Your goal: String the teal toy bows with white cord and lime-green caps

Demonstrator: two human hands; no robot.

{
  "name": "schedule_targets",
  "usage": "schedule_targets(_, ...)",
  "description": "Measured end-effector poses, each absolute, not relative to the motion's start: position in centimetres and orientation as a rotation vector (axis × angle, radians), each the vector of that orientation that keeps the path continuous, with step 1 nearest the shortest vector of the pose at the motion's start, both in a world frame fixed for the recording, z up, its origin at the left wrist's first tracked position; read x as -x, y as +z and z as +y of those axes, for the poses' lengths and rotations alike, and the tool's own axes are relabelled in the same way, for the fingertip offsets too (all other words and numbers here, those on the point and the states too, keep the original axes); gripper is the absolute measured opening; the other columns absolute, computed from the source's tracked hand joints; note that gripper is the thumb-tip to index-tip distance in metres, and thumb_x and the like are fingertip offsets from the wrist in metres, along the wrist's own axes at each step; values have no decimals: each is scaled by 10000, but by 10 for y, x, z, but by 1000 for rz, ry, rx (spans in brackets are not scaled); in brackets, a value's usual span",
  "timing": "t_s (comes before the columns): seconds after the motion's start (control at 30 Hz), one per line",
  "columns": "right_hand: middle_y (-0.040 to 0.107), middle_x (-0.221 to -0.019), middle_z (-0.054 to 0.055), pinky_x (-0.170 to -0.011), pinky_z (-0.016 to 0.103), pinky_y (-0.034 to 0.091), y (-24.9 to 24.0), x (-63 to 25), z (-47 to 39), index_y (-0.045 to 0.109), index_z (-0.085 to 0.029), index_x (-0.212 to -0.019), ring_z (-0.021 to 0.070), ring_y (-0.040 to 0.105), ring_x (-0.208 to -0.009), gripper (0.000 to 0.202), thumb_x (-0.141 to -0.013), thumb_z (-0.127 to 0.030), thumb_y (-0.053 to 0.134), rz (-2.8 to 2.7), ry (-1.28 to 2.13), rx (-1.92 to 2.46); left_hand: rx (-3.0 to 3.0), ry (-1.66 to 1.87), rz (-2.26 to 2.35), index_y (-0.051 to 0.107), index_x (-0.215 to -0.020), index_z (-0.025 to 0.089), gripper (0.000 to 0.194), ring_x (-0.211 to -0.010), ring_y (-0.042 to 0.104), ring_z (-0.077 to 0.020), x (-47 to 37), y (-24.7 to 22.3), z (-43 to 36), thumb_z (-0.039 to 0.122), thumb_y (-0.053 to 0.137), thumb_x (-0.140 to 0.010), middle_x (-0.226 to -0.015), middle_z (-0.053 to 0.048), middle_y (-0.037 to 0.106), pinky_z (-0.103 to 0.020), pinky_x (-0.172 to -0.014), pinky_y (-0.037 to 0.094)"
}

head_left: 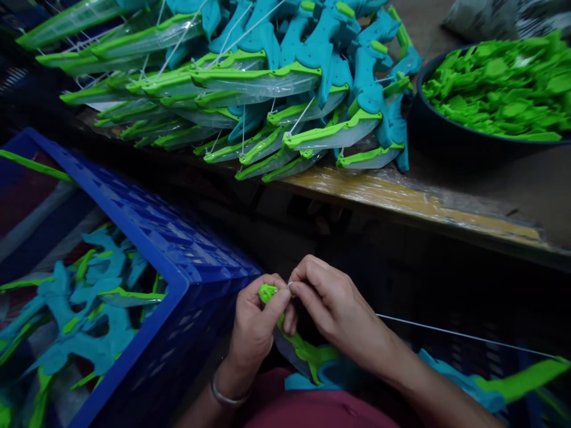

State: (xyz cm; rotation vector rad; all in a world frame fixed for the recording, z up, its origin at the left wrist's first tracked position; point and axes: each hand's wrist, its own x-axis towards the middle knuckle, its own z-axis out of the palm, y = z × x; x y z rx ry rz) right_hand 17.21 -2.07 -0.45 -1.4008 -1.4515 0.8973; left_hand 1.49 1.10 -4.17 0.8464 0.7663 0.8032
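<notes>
- My left hand (259, 318) pinches the green strip (306, 349), held out past the tabletop's (491, 184) near edge.
- My right hand (341, 306) has thumb and finger closed on white string (291, 285).
- A blue crate (176, 291) stands left.

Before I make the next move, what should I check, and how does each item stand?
1. Left hand grips lime-green plastic tip: ok.
2. Right hand pinches thin white string: ok.
3. String knotted: cannot tell, fingers cover it.
4. Left hand clear of blue perforated plastic crate: cannot tell from this view.
5. Loose lime-green plastic parts contained in dark round basin: ok.
</notes>
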Motion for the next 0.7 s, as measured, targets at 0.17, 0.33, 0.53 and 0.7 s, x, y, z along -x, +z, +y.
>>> schedule_targets(0.17,607,-885,20,-718,225,475,-11,-167,-26,602,-158,-954,112,587,-809,75,-998,-102,579,-1447,608,1302,-775,775,737,642,-856,174,193,-386,480,-83,-15,-40,10,334,739,-908,-476,59,524,-189,-423,431)
schedule_targets(0.33,614,-942,85,-717,253,489,-14,-165,-31,639,-103,-1065,148,572,-846,126,-1008,-74,530,-1663,367,1223,-755,794,685,645,-848,172,181,-411,482,-79,-15,-39,10,321,711,-927,-495,56,507,-182,-431,427)
schedule_targets(0.53,581,-869,60,-677,275,461,-15,-161,-31,557,-142,-952,156,544,-793,119,-1021,-88,476,-1703,393,1245,-750,803,633,651,-853,178,171,-421,483,-72,-14,-33,7,316,714,-932,-533,53,509,-180,-437,435)
schedule_targets(0.7,542,-859,11,-671,252,442,-12,-154,-36,514,-186,-934,117,532,-747,151,-1051,-139,431,-1435,599,1318,-760,822,592,641,-821,165,188,-456,517,-67,-13,-29,5,289,674,-957,-622,38,509,-181,-457,453)
